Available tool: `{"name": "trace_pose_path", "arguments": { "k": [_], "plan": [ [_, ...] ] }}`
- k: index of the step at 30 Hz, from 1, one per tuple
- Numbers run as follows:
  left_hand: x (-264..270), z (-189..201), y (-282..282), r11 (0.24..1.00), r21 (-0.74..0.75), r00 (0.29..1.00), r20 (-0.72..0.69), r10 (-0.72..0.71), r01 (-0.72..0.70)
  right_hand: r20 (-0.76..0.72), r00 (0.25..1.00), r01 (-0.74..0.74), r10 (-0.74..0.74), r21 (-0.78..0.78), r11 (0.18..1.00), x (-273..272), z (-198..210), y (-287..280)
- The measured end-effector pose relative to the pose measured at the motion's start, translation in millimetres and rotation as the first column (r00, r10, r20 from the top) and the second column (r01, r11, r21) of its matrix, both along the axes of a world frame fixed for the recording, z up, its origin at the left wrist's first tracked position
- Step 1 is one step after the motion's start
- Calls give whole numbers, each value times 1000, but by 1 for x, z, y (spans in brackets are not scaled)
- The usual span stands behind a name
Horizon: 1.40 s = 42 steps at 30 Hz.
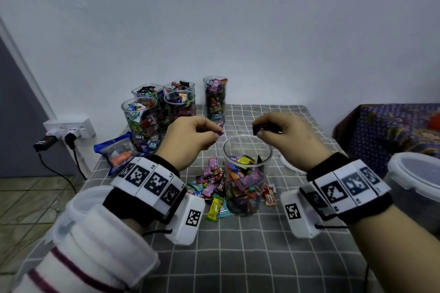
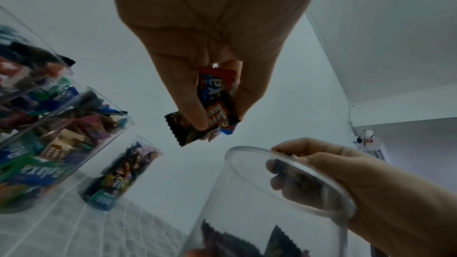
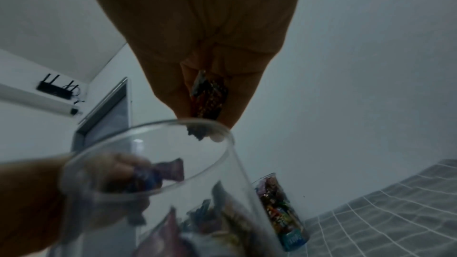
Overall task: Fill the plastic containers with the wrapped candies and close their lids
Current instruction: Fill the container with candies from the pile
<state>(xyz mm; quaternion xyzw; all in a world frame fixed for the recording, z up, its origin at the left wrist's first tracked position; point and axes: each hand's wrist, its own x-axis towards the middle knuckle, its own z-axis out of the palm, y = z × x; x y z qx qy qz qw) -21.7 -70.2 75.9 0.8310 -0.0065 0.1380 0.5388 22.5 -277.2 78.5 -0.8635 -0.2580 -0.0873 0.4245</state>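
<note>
Open container: a clear plastic cylinder (image 1: 247, 176) stands upright near the middle of the checked tablecloth (image 1: 238, 257), lid off, roughly half full of mixed wrapped candies.
Loose candies: a small heap (image 1: 210, 185) lies on the cloth touching the cylinder's left side; a few more lie just beside its right side.
Filled containers: four clear tubs (image 1: 142, 121) packed with candies stand clustered at the far left corner of the cloth, none with a lid on; a tall narrow tube (image 1: 215, 97) of candies stands alone at the far edge, right of the cluster.
Lid: a white round lid (image 1: 289, 163) lies flat on the cloth just right of the cylinder, partly hidden by the right wrist.
Bag: a blue-edged clear bag (image 1: 116, 154) lies at the left edge, in front of the tubs.
Large tub: a lidded clear box (image 1: 414, 188) sits at the right edge.
Left hand: the left hand (image 1: 190, 137) is raised left of the cylinder's mouth, fingers and thumb pinching several wrapped candies (image 2: 212, 105).
Right hand: the right hand (image 1: 285, 133) is over the cylinder's far right rim, fingertips pinching a dark wrapped candy (image 3: 207, 101).
</note>
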Motion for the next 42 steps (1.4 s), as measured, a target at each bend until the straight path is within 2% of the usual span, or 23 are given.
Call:
{"name": "trace_pose_path", "arguments": {
  "k": [5,10,12,16,18,29,35,42],
  "plan": [
    [-2,7,-9,999,-27,999,24,-40,41,55,998,-18,23,-85,996,-14,-2,13],
    [-4,12,-14,994,-55,996,15,-89,90,74,996,49,-47,-32,998,-19,-7,7],
    [-6,15,-17,990,-68,992,11,-124,124,3,999,47,-47,-55,997,-19,-11,4],
    [-6,18,-25,982,-25,982,22,-188,188,-305,947,-112,100,-22,993,-22,-21,-2],
    [-4,17,-29,982,24,981,48,-187,186,-358,926,-136,122,-14,991,-21,-28,-3],
    [0,5,-37,927,313,971,43,-234,209,-277,954,-120,117,6,993,-11,-38,-5],
    [-2,5,-39,929,307,969,73,-238,205,-277,953,-121,119,11,993,-11,-40,-6],
    [-4,6,-34,971,196,961,208,-180,139,-320,945,-87,75,-25,996,-16,-35,-5]
  ]
}}
